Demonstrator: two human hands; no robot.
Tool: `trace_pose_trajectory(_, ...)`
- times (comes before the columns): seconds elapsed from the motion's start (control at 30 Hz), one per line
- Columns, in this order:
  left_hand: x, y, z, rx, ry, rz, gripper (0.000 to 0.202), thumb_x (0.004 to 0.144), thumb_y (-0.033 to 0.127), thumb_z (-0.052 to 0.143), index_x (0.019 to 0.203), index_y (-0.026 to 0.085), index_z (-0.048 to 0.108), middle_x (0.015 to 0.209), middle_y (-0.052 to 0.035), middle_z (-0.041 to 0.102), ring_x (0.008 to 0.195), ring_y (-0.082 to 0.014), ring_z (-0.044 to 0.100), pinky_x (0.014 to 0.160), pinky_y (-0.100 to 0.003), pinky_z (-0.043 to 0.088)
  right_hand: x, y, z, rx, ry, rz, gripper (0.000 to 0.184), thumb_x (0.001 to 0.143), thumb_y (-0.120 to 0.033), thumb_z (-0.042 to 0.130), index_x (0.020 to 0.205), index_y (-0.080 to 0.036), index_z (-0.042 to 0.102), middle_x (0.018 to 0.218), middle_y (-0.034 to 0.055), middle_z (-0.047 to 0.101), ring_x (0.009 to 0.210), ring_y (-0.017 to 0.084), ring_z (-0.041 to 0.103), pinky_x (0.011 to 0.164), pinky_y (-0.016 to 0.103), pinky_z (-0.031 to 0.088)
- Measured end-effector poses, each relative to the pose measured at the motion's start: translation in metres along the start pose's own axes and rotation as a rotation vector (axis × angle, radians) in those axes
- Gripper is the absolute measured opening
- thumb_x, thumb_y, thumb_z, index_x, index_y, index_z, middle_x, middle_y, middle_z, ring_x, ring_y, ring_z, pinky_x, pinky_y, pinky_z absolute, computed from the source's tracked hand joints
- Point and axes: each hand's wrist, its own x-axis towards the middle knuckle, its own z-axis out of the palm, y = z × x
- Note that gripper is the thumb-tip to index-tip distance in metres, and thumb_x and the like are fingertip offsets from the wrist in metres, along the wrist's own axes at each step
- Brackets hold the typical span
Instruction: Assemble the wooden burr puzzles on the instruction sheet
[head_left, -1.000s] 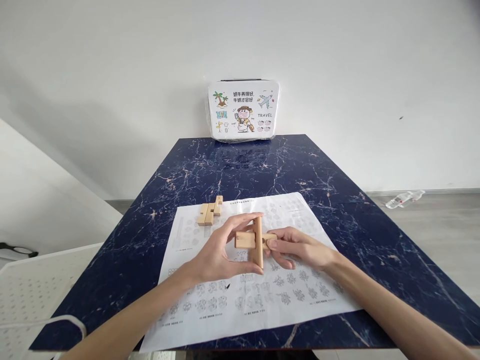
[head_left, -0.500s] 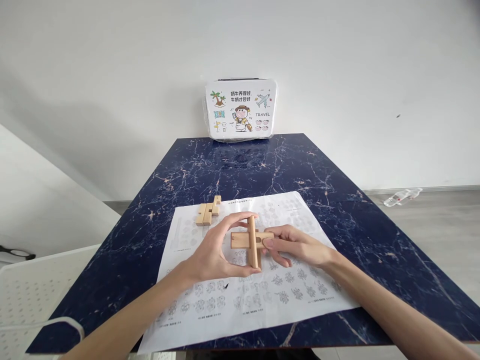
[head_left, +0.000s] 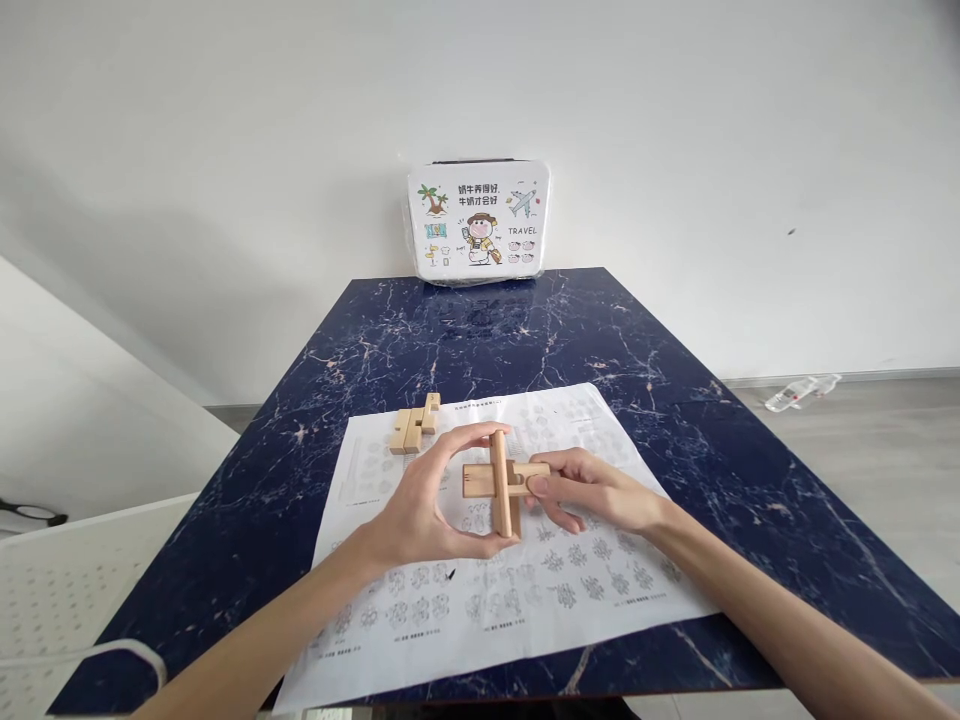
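My left hand (head_left: 424,505) pinches an upright wooden bar (head_left: 501,485) between thumb below and fingers above. My right hand (head_left: 592,492) grips the right end of a horizontal wooden bar (head_left: 480,480) that crosses the upright one, so the two form a cross held just above a white printed instruction sheet (head_left: 480,590). A second group of wooden puzzle pieces (head_left: 414,424) lies on the sheet's far left corner, apart from both hands.
The sheet rests on a dark blue marble-pattern table (head_left: 675,420). A white illustrated box (head_left: 478,222) stands against the wall at the table's far edge. A white perforated surface (head_left: 60,580) sits at the lower left. A plastic bottle (head_left: 799,392) lies on the floor at right.
The upright bar has turned slightly in my left hand, showing a narrower face. The horizontal bar sits a little further left through it. Both hands keep their grip.
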Motion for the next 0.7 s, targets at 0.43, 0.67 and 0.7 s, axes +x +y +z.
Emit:
trace_pose_trajectory(0.43, -0.0021, -0.0003, -0.0023, 0.007, 0.001, -0.047, 0.103, 0.071, 0.036, 0.098, 0.156, 0.036, 0.042, 0.154, -0.0120, 0.055, 0.140, -0.0390, 0.056, 0.118, -0.058, 0.049, -0.0006, -0.0010, 0.0005, -0.021, 0.025, -0.010, 0.035, 0.108, -0.047, 0.057, 0.096, -0.017, 0.069, 0.056, -0.0056, 0.056, 0.047, 0.009, 0.044, 0.053, 0.026, 0.039)
trace_pose_trajectory(0.67, 0.0029, -0.0012, -0.0036, -0.059, 0.017, -0.204, 0.087, 0.084, 0.055, 0.086, 0.156, 0.034, 0.040, 0.162, -0.0125, 0.045, 0.149, -0.0367, 0.046, 0.124, -0.058, 0.040, -0.0004, -0.0069, 0.0057, -0.122, 0.169, -0.002, 0.040, 0.107, -0.054, 0.057, 0.092, -0.018, 0.066, 0.060, -0.0034, 0.057, 0.050, 0.010, 0.043, 0.052, 0.027, 0.032)
trace_pose_trajectory(0.7, 0.0035, -0.0021, -0.0027, -0.063, 0.044, -0.219, 0.072, 0.093, 0.054, 0.077, 0.152, 0.032, 0.044, 0.156, -0.0124, 0.050, 0.145, -0.0341, 0.050, 0.121, -0.056, 0.042, 0.0000, -0.0079, 0.0068, -0.140, 0.189, 0.001, 0.042, 0.107, -0.055, 0.056, 0.089, -0.018, 0.065, 0.060, -0.0032, 0.057, 0.050, 0.010, 0.042, 0.051, 0.027, 0.032)
